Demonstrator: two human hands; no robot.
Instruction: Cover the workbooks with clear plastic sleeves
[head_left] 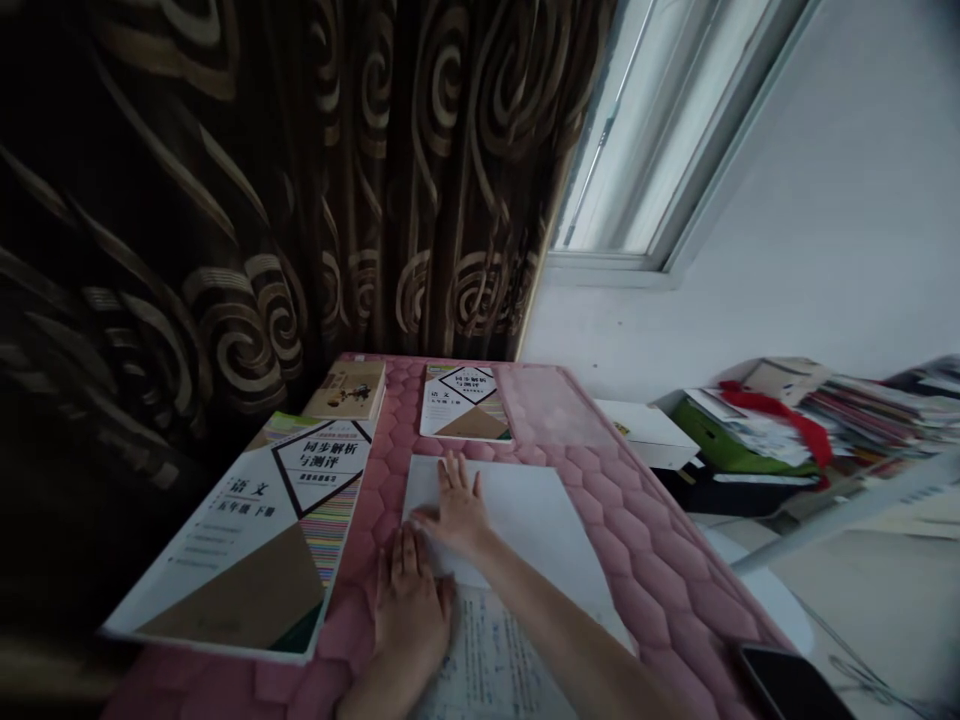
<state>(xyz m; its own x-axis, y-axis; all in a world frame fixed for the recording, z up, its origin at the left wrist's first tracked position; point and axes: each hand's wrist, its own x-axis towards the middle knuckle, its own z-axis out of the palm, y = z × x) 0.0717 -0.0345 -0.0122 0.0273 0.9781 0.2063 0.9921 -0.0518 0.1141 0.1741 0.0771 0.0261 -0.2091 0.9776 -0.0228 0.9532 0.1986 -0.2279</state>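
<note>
Dark brown curtain [375,200], pale swirls, hanging beyond the paper and to its left. White wall [825,220] beyond and right of the paper, window [660,120] set in it. Pink quilted table cover [645,530] beneath the paper. Large workbook [247,540] flat, left of the paper. The paper [532,510] itself: far part blank white, near part printed; one sheet or several, cannot tell. Jumble of papers and books [885,420] well apart, to the paper's right. Small workbook [469,410] just beyond the paper's far edge. Dark flat device [795,680] right of the paper's near end, partly out of view. Brown item [349,390], book or box unclear, beyond and left of the paper. Right hand [459,510] flat on the paper's blank part, fingers straight, spread, gripping nothing. Left hand [411,605] palm down at the paper's left edge, fingers straight and close together, thumb out sideways.
</note>
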